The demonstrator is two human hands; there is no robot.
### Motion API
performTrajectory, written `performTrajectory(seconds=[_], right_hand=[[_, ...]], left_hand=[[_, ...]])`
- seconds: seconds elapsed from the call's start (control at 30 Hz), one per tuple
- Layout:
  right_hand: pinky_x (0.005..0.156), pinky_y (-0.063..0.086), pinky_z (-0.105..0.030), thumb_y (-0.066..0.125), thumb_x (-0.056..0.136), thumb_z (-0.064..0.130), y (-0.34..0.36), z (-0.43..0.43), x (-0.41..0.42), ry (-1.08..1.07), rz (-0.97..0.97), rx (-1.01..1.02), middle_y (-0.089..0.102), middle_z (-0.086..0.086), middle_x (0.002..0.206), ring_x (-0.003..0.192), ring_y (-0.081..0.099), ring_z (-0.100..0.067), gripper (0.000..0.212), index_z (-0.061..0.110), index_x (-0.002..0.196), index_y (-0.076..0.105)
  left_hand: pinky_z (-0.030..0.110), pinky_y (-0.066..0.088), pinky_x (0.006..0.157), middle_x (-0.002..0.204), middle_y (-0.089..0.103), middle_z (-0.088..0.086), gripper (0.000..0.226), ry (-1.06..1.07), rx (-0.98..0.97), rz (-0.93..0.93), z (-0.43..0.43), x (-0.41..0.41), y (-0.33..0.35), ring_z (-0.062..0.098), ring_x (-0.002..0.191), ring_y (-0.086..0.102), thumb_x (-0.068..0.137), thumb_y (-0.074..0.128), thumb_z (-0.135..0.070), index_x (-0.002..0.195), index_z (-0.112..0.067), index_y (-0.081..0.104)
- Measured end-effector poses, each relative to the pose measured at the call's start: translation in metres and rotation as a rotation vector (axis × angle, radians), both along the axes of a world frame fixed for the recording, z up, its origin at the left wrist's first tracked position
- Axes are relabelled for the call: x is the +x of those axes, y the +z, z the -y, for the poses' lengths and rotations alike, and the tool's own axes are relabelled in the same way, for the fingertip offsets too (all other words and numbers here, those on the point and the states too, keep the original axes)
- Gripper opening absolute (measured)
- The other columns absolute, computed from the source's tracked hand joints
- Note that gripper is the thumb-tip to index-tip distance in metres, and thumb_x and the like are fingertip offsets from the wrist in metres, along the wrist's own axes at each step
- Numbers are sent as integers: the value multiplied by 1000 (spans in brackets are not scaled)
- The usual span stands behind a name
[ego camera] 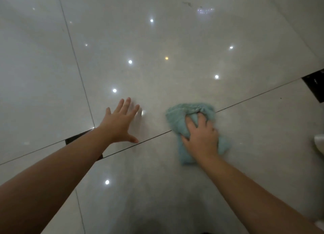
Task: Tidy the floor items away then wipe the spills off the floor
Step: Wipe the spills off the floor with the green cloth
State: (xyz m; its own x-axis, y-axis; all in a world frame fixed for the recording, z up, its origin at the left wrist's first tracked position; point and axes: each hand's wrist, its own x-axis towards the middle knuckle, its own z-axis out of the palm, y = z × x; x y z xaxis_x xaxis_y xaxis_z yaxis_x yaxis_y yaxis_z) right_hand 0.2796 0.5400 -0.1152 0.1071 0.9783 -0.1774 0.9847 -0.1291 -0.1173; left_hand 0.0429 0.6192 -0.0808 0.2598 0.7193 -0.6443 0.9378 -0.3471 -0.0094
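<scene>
**Floor wipe: cloth on the tile joint, right hand on it**

Surface: the floor (175, 40) is laid in large, pale, glossy tiles, smooth enough to mirror a scatter of round ceiling lights (130, 61). Thin dark grout lines (254, 96) divide the tiles. Small black square insets sit at the tile corners, one at the right edge (313, 84) and one partly hidden under the left forearm (77, 139).

Task item: the teal cloth (175, 118) lies right of centre, in contact with the floor and across a grout line. It is soft, fuzzy-piled fabric, bunched into folds at its far end and lying flatter at its near end.

Right hand (201, 137): it is on top of the cloth, its fingers curled down into the fabric and gripping a gathered fold, palm pressing the cloth to the tile.

Left hand (121, 123): it is left of the cloth and apart from it. The fingers are straight and spread, holding nothing, palm down on the tile, thumb tip beside the grout line. The fingertips are slightly blurred.

Other observations: a faint dark smudge (188, 4) marks the far tile. A tiny dark speck (280, 98) shows on the right-hand tile. A rounded white object (319, 144) is cut off at the right edge; what it is cannot be told.
</scene>
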Motion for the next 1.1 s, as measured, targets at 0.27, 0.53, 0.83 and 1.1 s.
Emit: performTrajectory(seconds=[0.27,0.53,0.83,1.1], right_hand=[[63,51,-37,81,48,46,1,1,-17,275,-17,-15,63,-14,120,90,64,-36,71,26,114,65],[82,46,-44,71,68,45,11,-29,-42,33,-43,-53,45,-17,137,109,51,-40,68,24,129,52],[81,48,-48,67,73,42,1,-78,4,174,-51,26,48,-18,135,112,51,-42,63,23,131,49],[71,50,-41,75,56,48,6,-44,-98,438,-105,-79,53,-15,131,99,58,-39,70,29,121,58]], left_hand=[[57,15,114,156,-25,1,122,209,-54,50,30,-60,-11,23,146,-15,65,73,-58,148,-26,-10],[46,11,117,155,-25,6,118,195,-56,63,28,-56,-11,27,145,-15,70,74,-48,148,-23,-10],[39,19,116,155,-26,-1,120,248,-58,133,29,-61,-15,22,145,-17,67,76,-47,148,-27,-11],[41,20,118,155,-26,-2,121,255,-48,123,28,-60,-11,20,145,-16,67,75,-49,147,-28,-12]])
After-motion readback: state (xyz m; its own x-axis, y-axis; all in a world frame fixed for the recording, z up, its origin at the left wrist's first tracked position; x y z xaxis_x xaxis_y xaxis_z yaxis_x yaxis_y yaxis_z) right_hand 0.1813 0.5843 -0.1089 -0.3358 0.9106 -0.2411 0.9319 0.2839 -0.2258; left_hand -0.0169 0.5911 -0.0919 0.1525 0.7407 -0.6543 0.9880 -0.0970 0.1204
